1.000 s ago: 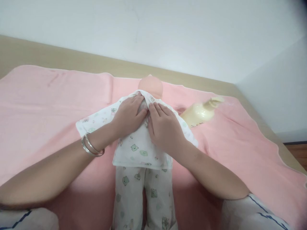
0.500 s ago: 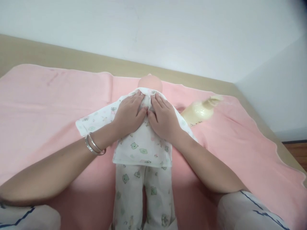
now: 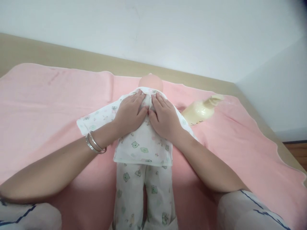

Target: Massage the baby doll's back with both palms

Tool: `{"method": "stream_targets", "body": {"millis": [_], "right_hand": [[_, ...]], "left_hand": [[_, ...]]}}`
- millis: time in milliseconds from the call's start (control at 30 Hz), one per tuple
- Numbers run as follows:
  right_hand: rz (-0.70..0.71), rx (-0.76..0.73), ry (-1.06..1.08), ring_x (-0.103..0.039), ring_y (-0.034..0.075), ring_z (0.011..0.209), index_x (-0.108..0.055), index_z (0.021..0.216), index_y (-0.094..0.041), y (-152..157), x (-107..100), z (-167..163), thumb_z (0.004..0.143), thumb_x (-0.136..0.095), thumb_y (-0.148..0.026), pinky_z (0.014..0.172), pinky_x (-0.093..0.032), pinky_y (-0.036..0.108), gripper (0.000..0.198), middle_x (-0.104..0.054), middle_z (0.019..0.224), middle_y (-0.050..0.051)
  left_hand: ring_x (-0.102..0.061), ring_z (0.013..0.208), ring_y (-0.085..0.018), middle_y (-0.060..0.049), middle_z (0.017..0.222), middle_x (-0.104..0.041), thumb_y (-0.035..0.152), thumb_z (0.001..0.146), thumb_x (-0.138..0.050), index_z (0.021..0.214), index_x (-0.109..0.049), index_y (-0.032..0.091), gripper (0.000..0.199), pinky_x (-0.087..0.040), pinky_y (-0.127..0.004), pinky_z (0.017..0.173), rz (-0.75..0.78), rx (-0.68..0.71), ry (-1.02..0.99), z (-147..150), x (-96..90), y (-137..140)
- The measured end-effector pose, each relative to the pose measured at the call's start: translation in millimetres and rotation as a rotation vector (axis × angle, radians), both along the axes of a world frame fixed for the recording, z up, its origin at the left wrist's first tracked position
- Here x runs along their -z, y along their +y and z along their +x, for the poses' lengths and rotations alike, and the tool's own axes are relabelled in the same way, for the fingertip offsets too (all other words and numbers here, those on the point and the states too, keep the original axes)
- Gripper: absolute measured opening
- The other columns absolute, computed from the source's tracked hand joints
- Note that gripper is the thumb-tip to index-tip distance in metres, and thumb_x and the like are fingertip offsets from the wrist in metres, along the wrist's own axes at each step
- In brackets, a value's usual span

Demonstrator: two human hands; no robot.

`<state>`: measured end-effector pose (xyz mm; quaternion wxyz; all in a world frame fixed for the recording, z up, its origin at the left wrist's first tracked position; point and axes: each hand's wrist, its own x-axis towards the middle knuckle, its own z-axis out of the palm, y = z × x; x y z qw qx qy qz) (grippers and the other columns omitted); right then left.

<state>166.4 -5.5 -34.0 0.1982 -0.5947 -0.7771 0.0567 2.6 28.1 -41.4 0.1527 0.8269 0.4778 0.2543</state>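
A baby doll lies on a pink blanket, its bald head (image 3: 151,81) toward the wall. It wears a white printed top (image 3: 141,148) and matching trousers (image 3: 130,195). My left hand (image 3: 131,111) rests flat on the left side of the top's chest, fingers stretched toward the neck. Mirroring it on the right side, my right hand (image 3: 165,116) lies with its fingers extended on the cloth. The thumbs point inward and almost meet over the middle of the chest. The doll's face is not visible, and the hands cover much of the upper chest.
A cream-coloured pump bottle (image 3: 200,110) lies on its side to the right of the doll. The pink blanket (image 3: 43,95) spreads over a beige table surface (image 3: 79,57), which meets a white wall (image 3: 168,35) behind. Wood flooring (image 3: 296,153) shows at the right edge.
Both hands keep their places on the doll's chest. The whole view has shifted very slightly; the doll and bottle stay where they were.
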Motion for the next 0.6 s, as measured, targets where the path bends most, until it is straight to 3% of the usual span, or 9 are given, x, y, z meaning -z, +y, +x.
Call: {"method": "stream_targets", "body": {"millis": [267, 467, 600], "right_hand": [[-0.027, -0.042, -0.060, -0.028, 0.033, 0.155, -0.039, 0.153, 0.000, 0.2, -5.7, 2.5, 0.100, -0.030, -0.035, 0.125, -0.029, 0.054, 0.064, -0.035, 0.163, 0.024], [-0.032, -0.040, -0.057, -0.028, 0.032, 0.155, -0.039, 0.152, -0.003, -0.2, -6.6, 2.9, 0.100, -0.032, -0.036, 0.126, -0.029, 0.054, 0.062, -0.036, 0.163, 0.022], [-0.045, -0.021, -0.046, -0.029, 0.032, 0.155, -0.039, 0.152, -0.003, 1.0, -7.8, 3.0, 0.099, -0.034, -0.036, 0.126, -0.029, 0.054, 0.063, -0.036, 0.163, 0.023]], "left_hand": [[-0.041, 0.148, -0.033, -0.019, 0.157, -0.044, 0.037, 0.098, -0.031, 0.146, -0.050, 0.004, 0.061, -0.033, -0.052, 0.124, -0.011, 0.010, 0.004, -1.1, -3.0, -0.4], [-0.041, 0.148, -0.033, -0.016, 0.158, -0.044, 0.038, 0.099, -0.032, 0.144, -0.051, 0.009, 0.058, -0.034, -0.055, 0.123, 0.010, 0.000, 0.009, -1.8, -2.6, 0.0], [-0.046, 0.143, -0.032, -0.018, 0.152, -0.051, 0.035, 0.100, -0.028, 0.142, -0.052, 0.007, 0.056, -0.037, -0.053, 0.121, 0.036, 0.013, 0.026, -0.1, -4.0, -3.4]]}}
